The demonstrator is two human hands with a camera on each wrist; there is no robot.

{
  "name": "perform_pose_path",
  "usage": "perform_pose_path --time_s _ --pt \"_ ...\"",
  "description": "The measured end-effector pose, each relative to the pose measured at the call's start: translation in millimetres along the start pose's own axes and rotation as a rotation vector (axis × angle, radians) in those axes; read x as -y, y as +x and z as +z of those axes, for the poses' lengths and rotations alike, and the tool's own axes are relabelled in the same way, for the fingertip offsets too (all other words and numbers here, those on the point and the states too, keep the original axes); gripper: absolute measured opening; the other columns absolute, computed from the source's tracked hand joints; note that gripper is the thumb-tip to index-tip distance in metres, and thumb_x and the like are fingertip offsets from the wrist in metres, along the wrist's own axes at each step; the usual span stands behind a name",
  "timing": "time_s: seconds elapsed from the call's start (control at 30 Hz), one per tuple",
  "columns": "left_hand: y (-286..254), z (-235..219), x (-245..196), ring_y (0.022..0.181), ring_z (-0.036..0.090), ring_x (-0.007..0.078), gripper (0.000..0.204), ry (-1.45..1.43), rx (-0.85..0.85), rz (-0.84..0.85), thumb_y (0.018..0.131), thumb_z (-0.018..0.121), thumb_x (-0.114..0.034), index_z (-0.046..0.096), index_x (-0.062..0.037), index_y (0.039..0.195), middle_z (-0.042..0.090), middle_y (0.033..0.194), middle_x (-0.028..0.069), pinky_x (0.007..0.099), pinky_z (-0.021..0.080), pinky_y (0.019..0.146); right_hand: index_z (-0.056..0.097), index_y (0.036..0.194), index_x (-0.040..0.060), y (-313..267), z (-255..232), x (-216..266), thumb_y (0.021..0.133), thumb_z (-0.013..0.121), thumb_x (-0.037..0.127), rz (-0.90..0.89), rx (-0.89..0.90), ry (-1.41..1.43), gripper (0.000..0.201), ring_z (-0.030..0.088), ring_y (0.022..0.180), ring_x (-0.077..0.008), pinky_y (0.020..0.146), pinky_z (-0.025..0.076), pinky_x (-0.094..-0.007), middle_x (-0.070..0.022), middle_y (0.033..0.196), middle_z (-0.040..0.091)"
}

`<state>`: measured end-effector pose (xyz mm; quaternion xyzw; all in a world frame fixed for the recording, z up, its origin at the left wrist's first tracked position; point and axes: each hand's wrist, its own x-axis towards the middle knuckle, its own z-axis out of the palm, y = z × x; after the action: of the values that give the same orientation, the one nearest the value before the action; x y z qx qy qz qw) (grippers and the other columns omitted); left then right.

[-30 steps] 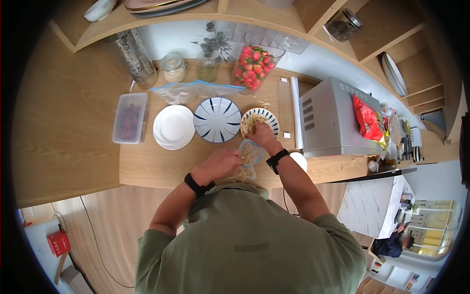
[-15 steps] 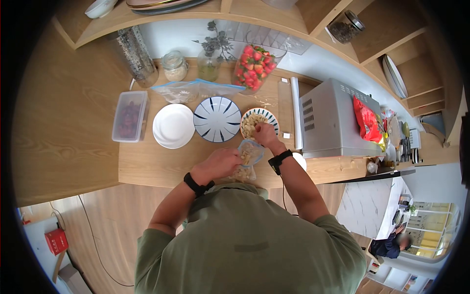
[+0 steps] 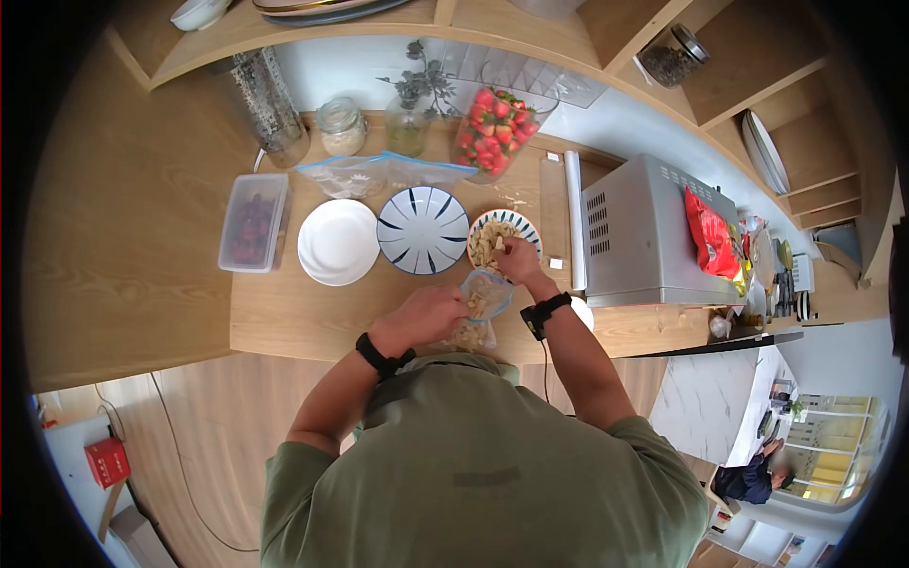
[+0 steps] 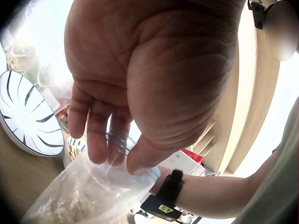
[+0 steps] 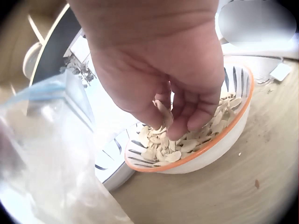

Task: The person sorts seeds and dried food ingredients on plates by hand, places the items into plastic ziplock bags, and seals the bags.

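Note:
My left hand (image 3: 431, 314) pinches the rim of a clear zip bag (image 4: 100, 186) between thumb and fingers, its mouth spread. Pale dried slices show through the plastic. Over the orange-rimmed bowl (image 5: 205, 156), my right hand (image 3: 518, 262) pinches a pale slice (image 5: 163, 112) between thumb and fingertips. Beneath those fingertips lies a heap of similar flat, cream-coloured slices (image 5: 187, 145), filling much of the striped bowl. The bag's mouth is just in front of the bowl, close to my right wrist. Part of the heap is hidden by my right hand.
Left of the bowl sit a blue-striped plate (image 3: 422, 230) and white plates (image 3: 338, 242), then a lidded plastic box (image 3: 253, 223). Behind them stand another zip bag (image 3: 346, 176), a glass jar (image 3: 341, 127) and a strawberry container (image 3: 494, 133). A grey appliance (image 3: 630, 237) stands to the right.
My right hand's fingers have risen slightly from the heap, and a slice now shows at their tips. The left hand keeps its hold on the bag in the same place.

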<state>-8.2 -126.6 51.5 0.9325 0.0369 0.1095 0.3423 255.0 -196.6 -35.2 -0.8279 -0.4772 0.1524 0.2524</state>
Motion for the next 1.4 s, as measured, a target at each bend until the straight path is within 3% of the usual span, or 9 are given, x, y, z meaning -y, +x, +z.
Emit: perform_pose_path --time_s 0.13,0.2,0.63,0.8,0.93,1.0,1.13,1.33,1.4 --pt "1 -2 -2 0.087 0.062 0.0285 0.008 0.016 0.030 -0.005 0.080 0.065 -0.011 0.070 -0.0105 0.086 0.062 0.091 0.0072 0.0411 0.050 0.073 0.059 0.067 0.0016 0 -9 -9 0.070 0.073 0.027 0.097 0.097 0.021 0.029 0.062 0.065 -0.0336 0.061 0.049 -0.0411 -0.0172 0.068 0.062" --pt "1 -2 -1 0.086 0.062 0.0286 0.008 0.017 0.032 -0.003 0.080 0.065 -0.011 0.070 -0.0105 0.086 0.062 0.091 0.0072 0.0412 0.050 0.073 0.062 0.074 0.0020 -1 -11 -15 0.069 0.074 0.026 -0.052 0.216 -0.163 0.027 0.064 0.071 -0.0339 0.065 0.051 -0.0407 -0.0166 0.074 0.064" --pt "3 -7 -5 0.086 0.062 0.0290 0.010 0.008 0.048 -0.032 0.081 0.065 -0.012 0.072 -0.0118 0.088 0.062 0.090 0.0073 0.0417 0.050 0.073 0.070 0.094 0.0064 -5 -2 -16 0.068 0.073 0.013 -0.268 0.187 -0.069 0.028 0.066 0.085 -0.0360 0.077 0.053 -0.0409 -0.0194 0.088 0.068" --pt "3 -5 -3 0.086 0.062 0.0288 0.010 0.013 0.059 -0.035 0.081 0.065 -0.012 0.072 -0.0119 0.088 0.062 0.089 0.0072 0.0417 0.050 0.073 0.070 0.092 0.0048 -5 -9 -15 0.069 0.070 0.007 -0.019 0.176 0.052 0.023 0.068 0.075 -0.0328 0.068 0.055 -0.0362 -0.0189 0.081 0.068" --pt "3 -1 -1 0.085 0.062 0.0287 0.009 0.009 0.058 -0.034 0.081 0.065 -0.012 0.072 -0.0116 0.087 0.062 0.088 0.0072 0.0416 0.050 0.073 0.071 0.089 0.0043 -7 -15 -25 0.074 0.067 0.003 -0.136 0.068 0.096 0.015 0.069 0.068 -0.0227 0.064 0.055 -0.0319 -0.0160 0.077 0.069" --pt "3 -3 -1 0.085 0.062 0.0287 0.009 0.012 0.060 -0.029 0.081 0.065 -0.012 0.072 -0.0115 0.087 0.062 0.088 0.0072 0.0415 0.050 0.073 0.071 0.093 0.0036 -8 -22 -25 0.081 0.065 0.002 0.040 0.146 0.260 0.014 0.067 0.067 -0.0124 0.061 0.054 -0.0268 -0.0085 0.074 0.069" --pt "4 -5 -2 0.085 0.062 0.0287 0.009 0.015 0.064 -0.025 0.080 0.065 -0.012 0.071 -0.0110 0.087 0.062 0.088 0.0071 0.0415 0.050 0.073 0.069 0.099 0.0026 -9 -36 -21 0.086 0.063 0.002 0.331 0.219 0.521 0.014 0.064 0.068 -0.0083 0.060 0.052 -0.0231 -0.0022 0.075 0.067" --pt "5 -3 0 0.085 0.062 0.0288 0.009 0.002 0.043 -0.015 0.080 0.066 -0.012 0.071 -0.0109 0.087 0.062 0.088 0.0072 0.0418 0.050 0.073 0.068 0.100 0.0020 -38 -58 36 0.087 0.063 -0.003 0.158 0.395 0.776 0.016 0.062 0.071 -0.0074 0.064 0.051 -0.0221 -0.0022 0.080 0.068" --pt "6 -3 1 0.085 0.062 0.0287 0.009 -0.003 0.054 -0.017 0.080 0.065 -0.012 0.071 -0.0110 0.086 0.062 0.088 0.0071 0.0418 0.050 0.073 0.068 0.097 0.0038 -51 -60 63 0.081 0.065 0.000 -0.182 0.426 0.475 0.017 0.064 0.070 -0.0109 0.063 0.051 -0.0270 -0.0074 0.078 0.068"
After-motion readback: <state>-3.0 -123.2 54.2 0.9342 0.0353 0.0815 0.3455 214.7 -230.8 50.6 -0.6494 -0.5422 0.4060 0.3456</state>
